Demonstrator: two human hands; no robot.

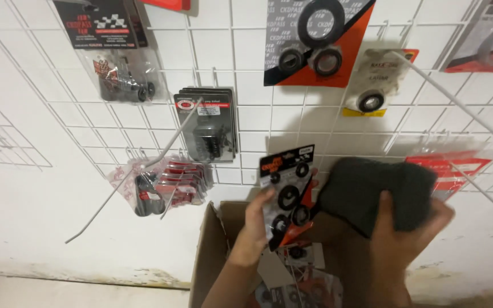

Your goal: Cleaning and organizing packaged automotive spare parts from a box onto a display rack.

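My left hand [253, 225] holds up a black and orange card pack of round black rubber seals [287, 191] by its lower left edge. My right hand [407, 231] grips a folded dark grey cloth [372, 191] just to the right of the pack, the cloth touching the pack's right side. Both hands are above an open brown cardboard box [215, 251] that holds more similar packs [303, 282].
A white wire grid panel [258, 122] on the wall carries hanging packs: black blister cards [207, 125], seal cards [315, 43], red bagged parts [164, 185], a bagged part at upper left [118, 63]. Long bare hooks [457, 102] stick out toward me.
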